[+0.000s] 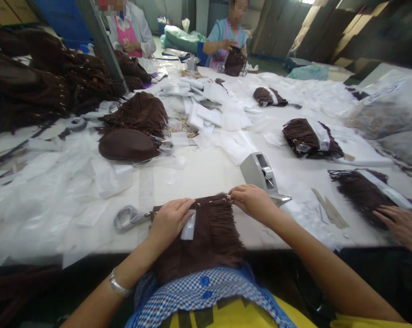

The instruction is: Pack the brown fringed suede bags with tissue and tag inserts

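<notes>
A brown suede fringed bag [209,232] lies on the near edge of the white table [206,173], hanging partly over toward me. My left hand [170,221] rests on its upper left part, fingers curled over a strip of clear tape [188,226] stuck to the fringe. My right hand [252,200] pinches the bag's top right corner by the metal fittings. A plastic-wrapped strap end [129,217] sticks out to the left of the bag.
A grey tape dispenser [262,175] stands just behind my right hand. Other fringed bags [308,136] and white wrapping sheets [209,114] cover the table. A co-worker's hand [402,225] touches a bag at right. Two people work at the far end.
</notes>
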`<action>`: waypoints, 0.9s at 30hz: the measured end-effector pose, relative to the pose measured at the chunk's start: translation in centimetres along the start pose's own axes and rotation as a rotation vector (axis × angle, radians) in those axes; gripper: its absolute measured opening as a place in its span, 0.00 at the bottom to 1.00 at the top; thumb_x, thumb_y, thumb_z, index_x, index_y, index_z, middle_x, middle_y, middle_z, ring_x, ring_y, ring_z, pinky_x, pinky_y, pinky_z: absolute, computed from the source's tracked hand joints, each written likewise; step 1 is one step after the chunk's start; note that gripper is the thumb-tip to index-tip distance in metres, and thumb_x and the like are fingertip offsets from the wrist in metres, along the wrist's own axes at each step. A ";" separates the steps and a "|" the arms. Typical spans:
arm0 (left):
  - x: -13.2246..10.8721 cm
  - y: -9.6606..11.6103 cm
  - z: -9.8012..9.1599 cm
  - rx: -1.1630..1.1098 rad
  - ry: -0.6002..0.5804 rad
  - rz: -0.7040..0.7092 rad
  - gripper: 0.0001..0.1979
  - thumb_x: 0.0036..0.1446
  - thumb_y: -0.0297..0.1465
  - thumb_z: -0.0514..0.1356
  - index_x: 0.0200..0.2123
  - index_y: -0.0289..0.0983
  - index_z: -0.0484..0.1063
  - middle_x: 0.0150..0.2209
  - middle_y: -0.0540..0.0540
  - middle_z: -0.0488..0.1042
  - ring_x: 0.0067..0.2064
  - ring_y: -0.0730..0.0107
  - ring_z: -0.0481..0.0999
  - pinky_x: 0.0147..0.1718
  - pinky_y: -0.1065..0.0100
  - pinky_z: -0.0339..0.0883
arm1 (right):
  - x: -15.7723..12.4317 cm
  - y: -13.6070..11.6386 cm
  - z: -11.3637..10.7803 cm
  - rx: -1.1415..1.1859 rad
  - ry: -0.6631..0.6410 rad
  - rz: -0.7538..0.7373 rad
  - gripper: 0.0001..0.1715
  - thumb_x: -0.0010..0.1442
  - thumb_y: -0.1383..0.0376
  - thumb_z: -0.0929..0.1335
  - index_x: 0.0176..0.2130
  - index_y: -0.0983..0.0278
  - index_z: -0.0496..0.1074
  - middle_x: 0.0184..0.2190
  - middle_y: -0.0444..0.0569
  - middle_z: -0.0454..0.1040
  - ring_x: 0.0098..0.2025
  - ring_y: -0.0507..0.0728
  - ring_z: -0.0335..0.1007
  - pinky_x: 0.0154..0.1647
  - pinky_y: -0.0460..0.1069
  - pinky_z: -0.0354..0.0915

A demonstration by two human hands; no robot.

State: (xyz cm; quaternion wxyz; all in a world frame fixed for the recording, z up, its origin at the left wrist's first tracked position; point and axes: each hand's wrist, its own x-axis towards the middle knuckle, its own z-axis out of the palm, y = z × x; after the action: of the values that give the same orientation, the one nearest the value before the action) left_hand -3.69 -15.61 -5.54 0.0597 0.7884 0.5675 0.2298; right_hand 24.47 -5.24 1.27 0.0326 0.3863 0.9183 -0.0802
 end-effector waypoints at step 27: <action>-5.3 -5.6 -5.1 -0.698 0.369 -1.346 0.32 0.52 0.44 0.68 0.56 0.35 0.65 0.29 0.44 0.80 0.29 0.58 0.82 0.23 0.66 0.76 | 7.1 -12.1 5.7 0.437 0.187 -0.522 0.04 0.68 0.65 0.65 0.42 0.62 0.70 0.40 0.47 0.78 0.41 0.56 0.71 0.43 0.51 0.59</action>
State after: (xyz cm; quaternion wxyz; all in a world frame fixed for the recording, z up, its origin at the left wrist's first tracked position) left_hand -12.03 -19.45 -4.58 0.3355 0.1590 0.8193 0.4370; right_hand 10.88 -9.55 -3.74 -0.1568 0.1423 0.9462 -0.2445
